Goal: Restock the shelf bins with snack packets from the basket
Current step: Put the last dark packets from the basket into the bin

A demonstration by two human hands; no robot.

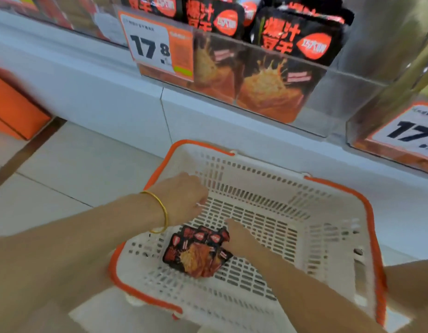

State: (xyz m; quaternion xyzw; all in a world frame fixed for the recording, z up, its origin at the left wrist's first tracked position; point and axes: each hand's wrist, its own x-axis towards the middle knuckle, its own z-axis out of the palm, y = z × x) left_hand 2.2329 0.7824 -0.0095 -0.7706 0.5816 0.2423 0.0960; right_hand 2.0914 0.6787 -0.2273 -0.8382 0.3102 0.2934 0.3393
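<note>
A white slotted basket with an orange rim [292, 186] sits on the floor below the shelf. A small bunch of black-and-red snack packets [196, 251] lies in its near left part. My right hand [239, 239] reaches in from the right and grips the bunch at its right edge. My left hand [181, 198], with a gold bangle on the wrist, hovers over the basket's left side just above the packets. Its fingers curl downward out of sight. Above, a clear shelf bin [340, 97] holds several matching large black packets [299, 39].
A price tag reading 17.8 [150, 44] is fixed to the bin's front left. A second clear bin with a price tag [405, 133] stands at the right. An orange box [13, 106] sits on the tiled floor [63, 169] at the left. The white shelf base [100, 97] runs behind the basket.
</note>
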